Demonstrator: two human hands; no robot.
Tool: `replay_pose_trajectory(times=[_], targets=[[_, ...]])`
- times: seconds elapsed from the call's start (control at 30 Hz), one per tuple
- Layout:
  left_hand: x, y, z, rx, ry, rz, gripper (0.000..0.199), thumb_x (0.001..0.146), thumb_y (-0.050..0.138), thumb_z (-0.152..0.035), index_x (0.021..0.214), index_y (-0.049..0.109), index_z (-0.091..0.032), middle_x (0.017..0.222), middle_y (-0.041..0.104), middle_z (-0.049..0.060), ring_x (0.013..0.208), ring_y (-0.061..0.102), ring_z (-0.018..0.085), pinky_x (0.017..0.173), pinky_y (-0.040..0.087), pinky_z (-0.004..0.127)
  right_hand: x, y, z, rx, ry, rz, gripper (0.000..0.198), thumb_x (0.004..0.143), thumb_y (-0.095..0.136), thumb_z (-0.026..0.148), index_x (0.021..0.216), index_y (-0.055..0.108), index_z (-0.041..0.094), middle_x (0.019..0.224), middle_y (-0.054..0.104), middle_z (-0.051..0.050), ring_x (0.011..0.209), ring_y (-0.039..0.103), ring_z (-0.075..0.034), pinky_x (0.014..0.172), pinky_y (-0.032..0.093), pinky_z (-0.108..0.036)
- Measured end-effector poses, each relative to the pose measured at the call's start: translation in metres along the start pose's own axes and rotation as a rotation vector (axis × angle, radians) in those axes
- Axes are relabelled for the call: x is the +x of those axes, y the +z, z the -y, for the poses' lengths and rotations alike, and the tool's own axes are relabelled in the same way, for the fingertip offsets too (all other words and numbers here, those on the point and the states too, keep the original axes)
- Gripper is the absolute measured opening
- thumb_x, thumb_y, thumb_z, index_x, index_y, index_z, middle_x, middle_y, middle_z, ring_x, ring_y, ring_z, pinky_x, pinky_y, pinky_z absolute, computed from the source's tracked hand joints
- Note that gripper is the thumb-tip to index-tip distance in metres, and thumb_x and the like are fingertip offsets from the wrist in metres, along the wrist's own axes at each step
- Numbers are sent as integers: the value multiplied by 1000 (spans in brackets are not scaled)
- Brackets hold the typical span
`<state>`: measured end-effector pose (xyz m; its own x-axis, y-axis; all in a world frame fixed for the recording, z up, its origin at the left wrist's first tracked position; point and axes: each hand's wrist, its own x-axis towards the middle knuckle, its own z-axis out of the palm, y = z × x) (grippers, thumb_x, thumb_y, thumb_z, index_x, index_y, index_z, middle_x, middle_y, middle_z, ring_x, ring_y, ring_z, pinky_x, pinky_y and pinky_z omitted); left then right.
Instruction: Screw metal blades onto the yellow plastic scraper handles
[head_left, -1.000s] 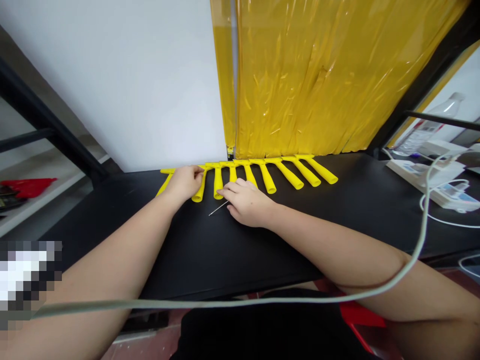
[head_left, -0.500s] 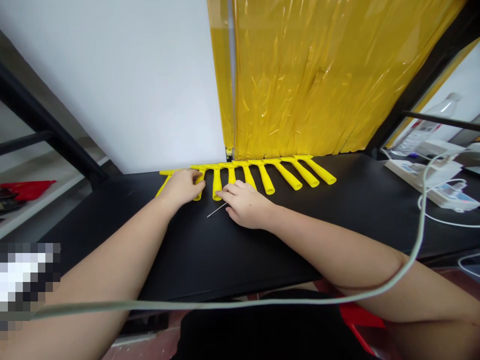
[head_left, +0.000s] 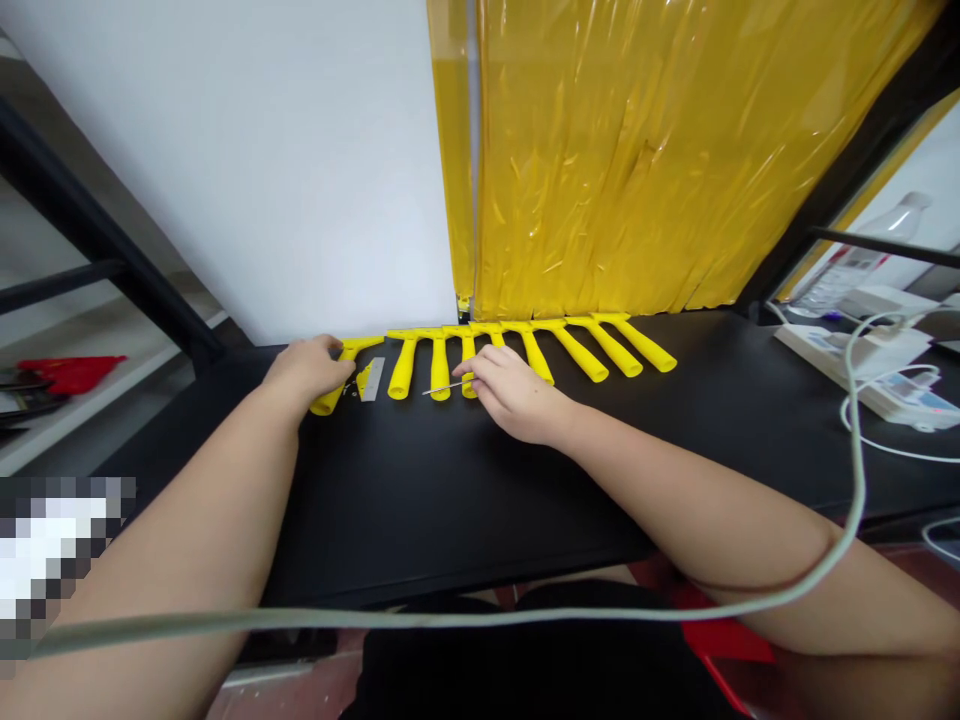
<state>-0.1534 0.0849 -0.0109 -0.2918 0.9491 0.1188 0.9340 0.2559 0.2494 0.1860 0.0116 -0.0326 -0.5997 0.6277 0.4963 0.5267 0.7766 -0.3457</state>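
Observation:
At the left end of a row of yellow T-shaped handles (head_left: 574,352), my left hand (head_left: 306,378) grips the leftmost yellow T-shaped handle (head_left: 328,402) between thumb and fingers. My right hand (head_left: 521,395) is closed on a thin metal rod (head_left: 446,387), whose tip points left in front of the row's middle. Part of the handles behind my right fingers is hidden. Between the gripped handle and the others lies a small grey metal blade (head_left: 373,380) beside yellow scraps (head_left: 363,380).
The black tabletop (head_left: 420,500) backs onto a white panel (head_left: 300,170) and a yellow plastic curtain (head_left: 637,150). Power strips (head_left: 870,370) and a plastic bottle (head_left: 862,255) stand at right. A pale cable (head_left: 510,612) loops across the near view. Black frame posts (head_left: 150,290) flank the table.
My left hand has moved left to the end handle, uncovering the blade and scraps. My right hand has shifted slightly right and up, the rod now lying flatter over the handle ends.

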Motion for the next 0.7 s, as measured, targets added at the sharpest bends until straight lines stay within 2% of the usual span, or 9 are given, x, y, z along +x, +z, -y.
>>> replay_pose_trajectory(times=[0.23,0.33,0.43,0.5,0.57,0.63,0.7], targets=[[2,3,4,-53,-39,11,40,76,82,-26,112,67,-15,86,67,6,104,66,38,100,51,57,-2,-15,-13,103,64,-69,26,102,46,16,109,72,17,109,64,-11,107,58,-25,100,48,-43],[-4,-8,5,-101,-70,-54,41,79,80,-24,115,64,-13,88,66,8,106,64,39,101,50,60,-2,-19,-18,116,89,-95,27,103,45,19,105,72,17,107,65,-11,105,60,-25,99,48,-42],[-15,-22,-1,-188,-75,-185,49,89,72,-29,130,55,-11,101,67,12,113,61,39,104,47,61,-1,-22,-20,174,128,-146,27,103,44,20,103,70,17,108,69,-10,105,63,-24,99,48,-41],[-23,-27,-12,-280,-7,-254,48,96,63,-33,136,49,-12,111,68,12,113,61,34,106,47,56,0,-24,-21,239,164,-189,27,102,43,21,101,70,17,108,71,-9,106,65,-23,100,48,-41],[-35,-24,-29,-397,85,-272,43,101,53,-35,140,47,-17,120,67,9,103,65,27,99,52,46,1,-25,-22,310,214,-223,27,101,44,23,99,70,18,105,72,-7,103,65,-23,97,48,-40],[-49,-15,-51,-508,185,-230,41,102,49,-37,140,44,-22,119,67,5,93,67,21,85,57,35,2,-24,-22,424,273,-236,27,98,45,25,97,72,19,96,70,-5,92,65,-21,86,50,-36],[-69,-3,-74,-606,287,-179,37,100,51,-35,134,47,-24,115,67,3,92,68,18,82,58,30,4,-22,-19,598,336,-239,26,94,49,27,99,72,18,89,66,-3,78,60,-17,72,48,-31]])
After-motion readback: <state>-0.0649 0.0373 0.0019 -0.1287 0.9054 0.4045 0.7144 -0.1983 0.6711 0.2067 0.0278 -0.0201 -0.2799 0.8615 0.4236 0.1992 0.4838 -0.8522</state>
